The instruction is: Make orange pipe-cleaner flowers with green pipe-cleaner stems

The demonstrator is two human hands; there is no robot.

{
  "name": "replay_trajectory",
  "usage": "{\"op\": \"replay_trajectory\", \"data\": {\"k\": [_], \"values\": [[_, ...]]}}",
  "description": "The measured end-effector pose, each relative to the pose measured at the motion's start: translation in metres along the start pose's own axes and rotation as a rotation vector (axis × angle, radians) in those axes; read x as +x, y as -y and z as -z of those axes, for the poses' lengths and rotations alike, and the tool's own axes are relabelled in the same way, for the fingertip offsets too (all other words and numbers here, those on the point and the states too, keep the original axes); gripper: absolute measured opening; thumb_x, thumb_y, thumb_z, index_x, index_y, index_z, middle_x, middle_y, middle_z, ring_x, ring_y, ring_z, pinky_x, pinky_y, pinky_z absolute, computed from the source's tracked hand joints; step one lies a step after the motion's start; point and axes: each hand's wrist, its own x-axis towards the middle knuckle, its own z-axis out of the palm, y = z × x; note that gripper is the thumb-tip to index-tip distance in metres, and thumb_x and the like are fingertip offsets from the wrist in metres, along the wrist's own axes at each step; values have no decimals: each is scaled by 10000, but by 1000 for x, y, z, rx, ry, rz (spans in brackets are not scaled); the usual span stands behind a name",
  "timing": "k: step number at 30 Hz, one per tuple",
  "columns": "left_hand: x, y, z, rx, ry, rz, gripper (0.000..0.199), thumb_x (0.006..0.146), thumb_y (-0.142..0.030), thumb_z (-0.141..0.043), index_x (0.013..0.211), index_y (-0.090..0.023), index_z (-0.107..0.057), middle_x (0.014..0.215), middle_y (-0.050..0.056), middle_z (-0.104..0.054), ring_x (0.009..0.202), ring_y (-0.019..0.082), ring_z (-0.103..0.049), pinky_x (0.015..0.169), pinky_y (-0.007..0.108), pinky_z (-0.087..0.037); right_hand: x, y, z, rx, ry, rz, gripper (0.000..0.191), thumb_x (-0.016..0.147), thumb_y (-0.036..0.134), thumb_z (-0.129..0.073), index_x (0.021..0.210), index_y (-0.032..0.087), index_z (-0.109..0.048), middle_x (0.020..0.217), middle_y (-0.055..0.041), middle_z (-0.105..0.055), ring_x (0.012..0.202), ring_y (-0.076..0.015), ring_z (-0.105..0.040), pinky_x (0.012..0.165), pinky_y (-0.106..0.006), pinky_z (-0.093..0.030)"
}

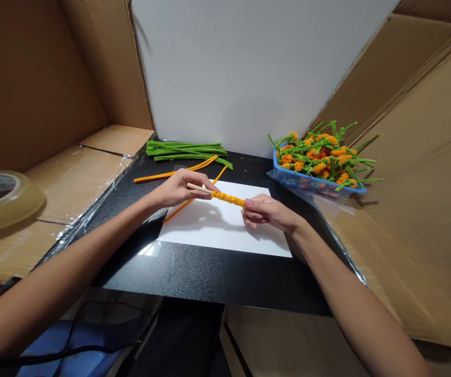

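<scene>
Above the white paper [217, 235], the left hand [180, 189] firmly grasps a bare wooden stick [199, 188], while the right hand [268, 212] pinches the tight orange pipe-cleaner coil [227, 198] wound along it.

Slender bare left forearm [64, 267], slender bare right forearm [351, 298], narrow left hand [178, 189], narrow right hand [268, 212]

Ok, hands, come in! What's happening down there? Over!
Left hand gripping wooden stick. Right hand pinching orange pipe cleaner coiled round stick. Loose orange pipe cleaner lying below left hand.
</scene>
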Motion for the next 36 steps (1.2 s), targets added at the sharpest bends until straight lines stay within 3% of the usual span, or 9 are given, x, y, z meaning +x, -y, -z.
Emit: {"op": "replay_trajectory", "data": {"k": [3,11,17,24,30,36], "values": [[0,-1,1,63,-13,-58,143,739,-327,-812,788,-193,-802,799,73,-745,714,155,-667,635,233,-520,1,-2,0,-5,-52,10,588,864,622,-628,509,189,-446,465,41,-402,441,-71,-378,443,-255,-120],[-2,5,-2,239,-7,-199,195,876,-297,-674,982,-195,-802,824,64,-709,698,128,-600,598,218,-433,4,-9,6,-12,-113,6,619,874,651,-593,493,204,-398,438,31,-402,423,-79,-397,438,-259,-135],[-2,5,-4,349,62,-270,232,926,-282,-608,1053,-213,-790,772,48,-665,649,121,-568,588,230,-414,7,-10,2,1,-183,-34,607,871,651,-601,512,198,-415,446,25,-437,407,-68,-363,435,-255,-168],[0,2,7,502,218,-240,206,923,-219,-601,968,-207,-802,817,56,-726,657,113,-608,596,213,-410,2,-6,9,-50,-102,-11,601,859,608,-653,510,215,-361,473,83,-281,451,-82,-392,490,-254,-266],[1,10,12,497,448,-136,188,908,-219,-626,935,-230,-812,847,60,-759,782,150,-672,684,214,-472,-6,0,20,-397,89,-38,604,930,633,-515,531,182,-461,500,37,-427,487,-82,-369,532,-266,-297],[-1,19,8,309,496,-3,251,885,-152,-610,1032,-230,-798,951,59,-790,815,150,-723,734,223,-529,-6,9,13,-646,165,-38,584,945,631,-448,576,179,-470,540,28,-457,519,-90,-379,551,-261,-296]]}}
